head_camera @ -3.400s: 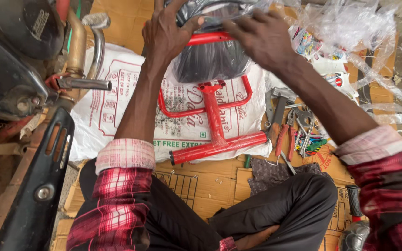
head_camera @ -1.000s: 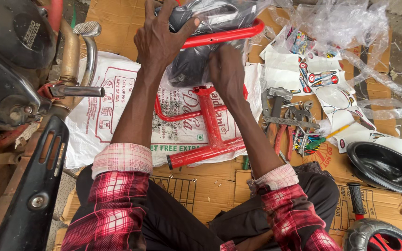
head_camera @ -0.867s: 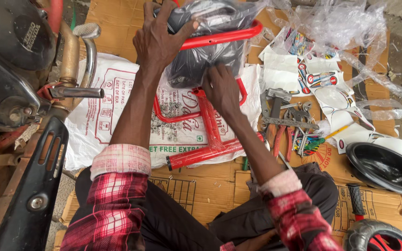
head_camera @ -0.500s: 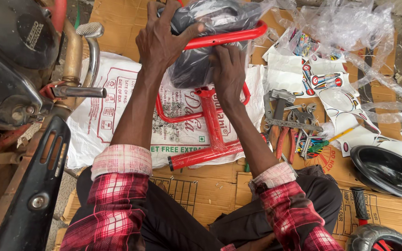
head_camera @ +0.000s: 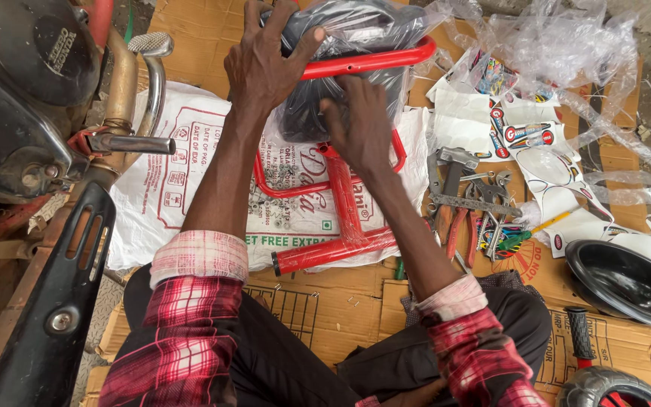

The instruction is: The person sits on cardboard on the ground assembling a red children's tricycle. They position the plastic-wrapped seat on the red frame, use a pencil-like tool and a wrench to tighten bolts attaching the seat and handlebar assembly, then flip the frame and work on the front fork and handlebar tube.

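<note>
A red tubular metal frame (head_camera: 340, 218) lies on a white printed sack (head_camera: 167, 181). On its upper bar sits a black part wrapped in clear plastic (head_camera: 356, 45). My left hand (head_camera: 265, 60) grips the top left of this wrapped part, thumb over the red bar. My right hand (head_camera: 359, 120) presses against its lower side, fingers curled at the plastic just under the bar. Both sleeves are red plaid.
A motorcycle engine and black exhaust (head_camera: 47, 301) fill the left. Hammer, pliers and spanners (head_camera: 469, 203) lie to the right with sticker sheets (head_camera: 521, 143) and loose plastic wrap (head_camera: 566, 53). A black bowl-shaped part (head_camera: 627, 279) sits at right. Cardboard (head_camera: 325, 309) covers the floor.
My right hand came down from the top of the wrapped part to its underside, near the red frame. My left hand stays on top.
</note>
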